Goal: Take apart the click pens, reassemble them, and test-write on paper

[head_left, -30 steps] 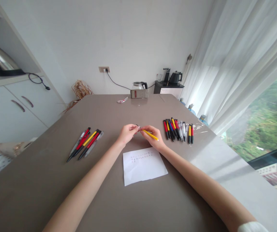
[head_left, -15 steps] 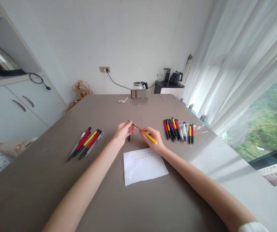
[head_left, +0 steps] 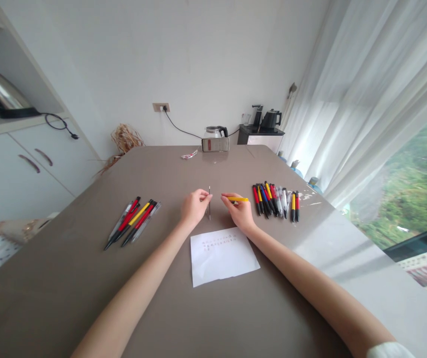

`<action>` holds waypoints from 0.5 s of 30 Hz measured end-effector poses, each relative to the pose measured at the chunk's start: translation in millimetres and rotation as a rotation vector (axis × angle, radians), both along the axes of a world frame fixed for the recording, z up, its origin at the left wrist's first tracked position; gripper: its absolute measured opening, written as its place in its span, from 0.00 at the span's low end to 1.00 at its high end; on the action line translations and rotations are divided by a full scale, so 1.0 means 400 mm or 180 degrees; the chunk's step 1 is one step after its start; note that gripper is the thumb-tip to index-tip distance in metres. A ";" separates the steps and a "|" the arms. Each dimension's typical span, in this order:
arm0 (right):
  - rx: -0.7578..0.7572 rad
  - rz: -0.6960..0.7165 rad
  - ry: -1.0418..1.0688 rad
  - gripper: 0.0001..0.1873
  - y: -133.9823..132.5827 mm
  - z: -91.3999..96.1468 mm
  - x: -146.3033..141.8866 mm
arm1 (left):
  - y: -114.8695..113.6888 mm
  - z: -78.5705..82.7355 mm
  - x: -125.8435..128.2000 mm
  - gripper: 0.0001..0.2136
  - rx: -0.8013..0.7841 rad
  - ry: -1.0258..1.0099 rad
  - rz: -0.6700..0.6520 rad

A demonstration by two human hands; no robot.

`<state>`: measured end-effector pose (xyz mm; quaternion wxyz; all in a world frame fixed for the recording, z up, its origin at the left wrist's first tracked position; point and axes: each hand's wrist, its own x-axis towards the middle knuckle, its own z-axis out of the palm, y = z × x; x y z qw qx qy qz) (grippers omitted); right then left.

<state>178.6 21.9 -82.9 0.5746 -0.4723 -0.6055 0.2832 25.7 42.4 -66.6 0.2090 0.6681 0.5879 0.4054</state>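
Observation:
My left hand [head_left: 194, 208] pinches a thin dark pen refill [head_left: 210, 203] between thumb and fingertips and holds it nearly upright. At its lower end, a small pale shape on the table is too small to make out. My right hand [head_left: 240, 211] grips a yellow pen barrel [head_left: 238, 199], lying almost level across the fingers. The refill and the barrel are apart, with a narrow gap between the hands. Below both hands lies a white sheet of paper [head_left: 222, 263] with a few lines of handwriting.
Several red, yellow and clear pens [head_left: 133, 221] lie to the left. A row of several more pens [head_left: 273, 201] is on the right. At the table's far edge stand a glass pot with its base [head_left: 215, 144] and a small patterned packet [head_left: 189, 155].
The refill, slanted with one end at the yellow barrel before, is now separate and upright in my left hand. My right hand has turned the barrel level.

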 end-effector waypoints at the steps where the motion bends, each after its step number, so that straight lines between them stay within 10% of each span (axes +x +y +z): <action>1: -0.0002 0.0014 -0.0029 0.13 0.000 0.000 -0.001 | -0.006 0.001 0.005 0.13 0.0061 0.0342 0.0087; 15: -0.0276 0.0283 0.0213 0.18 0.016 -0.006 0.001 | -0.025 -0.014 0.013 0.13 0.0235 0.1889 0.0235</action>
